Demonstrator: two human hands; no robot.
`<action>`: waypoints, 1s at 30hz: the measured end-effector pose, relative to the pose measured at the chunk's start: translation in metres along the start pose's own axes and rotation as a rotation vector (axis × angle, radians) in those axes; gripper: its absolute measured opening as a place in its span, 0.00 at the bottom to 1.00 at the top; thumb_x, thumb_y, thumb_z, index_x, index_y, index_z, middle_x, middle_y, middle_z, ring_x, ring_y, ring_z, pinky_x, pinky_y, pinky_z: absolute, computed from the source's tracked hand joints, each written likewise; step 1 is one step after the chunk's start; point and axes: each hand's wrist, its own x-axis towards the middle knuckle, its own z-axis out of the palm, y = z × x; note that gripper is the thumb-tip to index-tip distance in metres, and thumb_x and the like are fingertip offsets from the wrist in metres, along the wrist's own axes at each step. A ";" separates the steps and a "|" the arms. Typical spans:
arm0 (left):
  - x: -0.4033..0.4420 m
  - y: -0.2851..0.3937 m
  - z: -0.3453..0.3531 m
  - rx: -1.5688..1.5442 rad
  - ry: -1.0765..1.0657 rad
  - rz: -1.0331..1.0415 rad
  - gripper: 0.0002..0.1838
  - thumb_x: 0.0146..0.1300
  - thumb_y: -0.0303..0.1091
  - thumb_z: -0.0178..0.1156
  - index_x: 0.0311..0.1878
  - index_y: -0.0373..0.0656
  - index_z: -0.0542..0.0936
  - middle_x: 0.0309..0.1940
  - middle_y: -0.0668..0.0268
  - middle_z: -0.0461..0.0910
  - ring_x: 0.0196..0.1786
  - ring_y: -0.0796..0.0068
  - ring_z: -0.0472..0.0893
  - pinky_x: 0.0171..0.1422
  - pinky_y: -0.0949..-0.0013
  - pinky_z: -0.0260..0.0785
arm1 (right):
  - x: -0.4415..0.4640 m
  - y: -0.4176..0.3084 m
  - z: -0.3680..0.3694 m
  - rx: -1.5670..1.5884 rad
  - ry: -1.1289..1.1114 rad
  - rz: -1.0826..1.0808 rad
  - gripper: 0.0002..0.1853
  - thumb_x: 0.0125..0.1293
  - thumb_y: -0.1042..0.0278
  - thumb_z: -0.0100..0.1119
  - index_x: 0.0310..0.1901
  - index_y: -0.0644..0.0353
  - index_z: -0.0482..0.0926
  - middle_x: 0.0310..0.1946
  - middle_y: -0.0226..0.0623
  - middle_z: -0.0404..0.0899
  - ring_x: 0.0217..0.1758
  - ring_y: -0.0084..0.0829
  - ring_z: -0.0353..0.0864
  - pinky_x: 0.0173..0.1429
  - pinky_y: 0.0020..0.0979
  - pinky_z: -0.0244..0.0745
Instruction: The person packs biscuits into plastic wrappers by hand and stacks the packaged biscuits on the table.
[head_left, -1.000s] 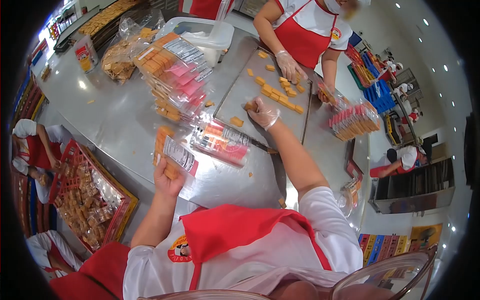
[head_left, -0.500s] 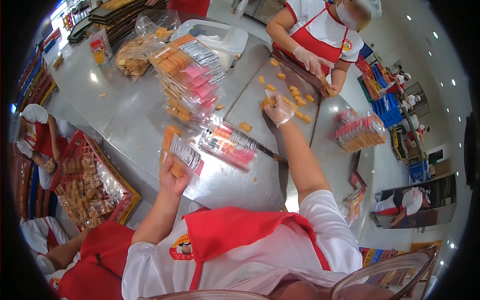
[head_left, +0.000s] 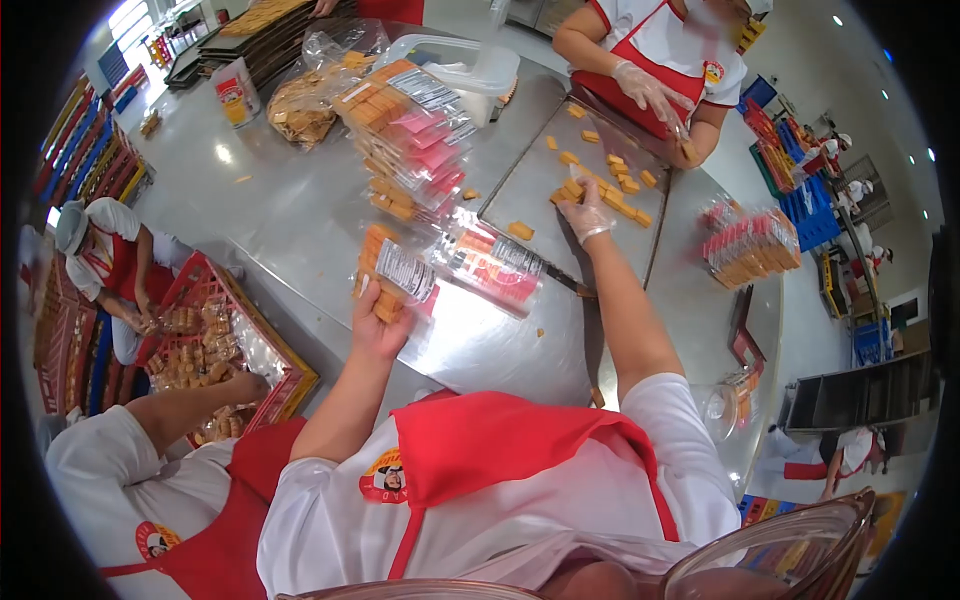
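Observation:
My left hand (head_left: 381, 326) is closed round the lower end of a clear packet of golden biscuits (head_left: 376, 249), whose white and pink label faces up. My right hand (head_left: 588, 214), in a clear glove, is over the metal tray (head_left: 535, 165). Its fingers are pinched on small biscuits (head_left: 572, 187) at the end of a short row lying there. More loose biscuits are scattered on the tray. Beside my left hand lie flat clear packets with pink labels (head_left: 497, 268), and behind them stands a leaning stack of filled packets (head_left: 415, 130).
Across the tray a gloved co-worker (head_left: 650, 90) handles a biscuit. Filled packets (head_left: 752, 243) stand in a row at right. At left, another person's arm (head_left: 205, 402) reaches over a red crate (head_left: 285, 375) of packets. A plastic tub (head_left: 492, 72) and a bag of biscuits (head_left: 303, 108) stand behind.
The view has shifted, so the table appears further right. The person at my left has leaned in, with an arm over the red crate. My left hand still holds the packet, now tilted differently.

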 end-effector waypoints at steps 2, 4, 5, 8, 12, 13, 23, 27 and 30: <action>-0.004 -0.003 0.015 0.013 0.028 0.011 0.21 0.56 0.33 0.55 0.54 0.43 0.67 0.48 0.62 0.74 0.49 0.64 0.75 0.44 0.63 0.74 | 0.014 0.036 0.017 0.074 0.028 -0.010 0.26 0.47 0.66 0.60 0.48 0.50 0.61 0.32 0.43 0.75 0.37 0.42 0.76 0.42 0.36 0.69; -0.005 -0.003 0.018 0.007 0.030 0.028 0.20 0.56 0.32 0.55 0.53 0.44 0.68 0.48 0.62 0.74 0.49 0.65 0.75 0.44 0.63 0.74 | 0.012 0.029 0.017 0.271 0.022 0.004 0.27 0.47 0.68 0.60 0.49 0.49 0.59 0.28 0.37 0.72 0.27 0.31 0.73 0.32 0.31 0.68; -0.006 -0.006 0.020 0.012 0.050 0.049 0.20 0.56 0.32 0.55 0.53 0.44 0.68 0.48 0.63 0.74 0.49 0.65 0.75 0.44 0.63 0.74 | 0.007 0.032 0.010 0.334 -0.023 0.110 0.27 0.47 0.69 0.60 0.49 0.49 0.59 0.27 0.36 0.71 0.25 0.28 0.71 0.30 0.29 0.67; -0.005 -0.007 0.017 0.014 0.036 0.054 0.20 0.56 0.31 0.55 0.53 0.44 0.67 0.48 0.63 0.74 0.50 0.64 0.75 0.48 0.62 0.72 | -0.004 0.030 0.003 0.650 -0.028 0.186 0.28 0.48 0.76 0.57 0.50 0.49 0.55 0.26 0.34 0.70 0.21 0.21 0.67 0.24 0.24 0.64; 0.000 -0.002 -0.003 0.014 -0.032 0.044 0.23 0.57 0.34 0.52 0.57 0.44 0.64 0.56 0.60 0.68 0.59 0.57 0.66 0.66 0.47 0.50 | -0.036 -0.012 -0.028 1.067 -0.041 0.361 0.28 0.49 0.80 0.56 0.50 0.50 0.54 0.31 0.37 0.72 0.27 0.28 0.73 0.28 0.25 0.70; 0.000 -0.003 -0.001 0.021 -0.022 0.067 0.23 0.57 0.34 0.52 0.58 0.44 0.64 0.55 0.60 0.68 0.59 0.58 0.66 0.65 0.49 0.51 | -0.050 -0.026 -0.036 1.159 -0.054 0.402 0.28 0.50 0.81 0.56 0.49 0.51 0.55 0.33 0.39 0.72 0.29 0.30 0.75 0.30 0.26 0.72; -0.014 -0.036 0.078 0.028 -0.038 0.122 0.21 0.57 0.29 0.54 0.54 0.43 0.66 0.49 0.64 0.73 0.53 0.67 0.72 0.57 0.61 0.65 | -0.171 -0.109 -0.028 1.185 -0.809 0.141 0.25 0.50 0.84 0.56 0.49 0.53 0.63 0.42 0.37 0.69 0.35 0.27 0.74 0.30 0.25 0.69; -0.020 -0.041 0.093 0.228 -0.105 0.205 0.22 0.57 0.31 0.53 0.56 0.42 0.64 0.51 0.64 0.71 0.53 0.68 0.71 0.57 0.62 0.65 | -0.173 -0.101 -0.016 1.097 -0.762 -0.064 0.25 0.49 0.84 0.57 0.50 0.53 0.65 0.44 0.36 0.68 0.35 0.25 0.73 0.30 0.24 0.68; -0.020 -0.043 0.090 0.347 -0.058 0.313 0.22 0.58 0.34 0.52 0.57 0.43 0.64 0.50 0.64 0.72 0.52 0.68 0.72 0.54 0.63 0.66 | -0.173 -0.096 -0.016 0.978 -0.660 -0.290 0.25 0.50 0.83 0.57 0.51 0.53 0.66 0.44 0.35 0.68 0.35 0.25 0.72 0.30 0.24 0.68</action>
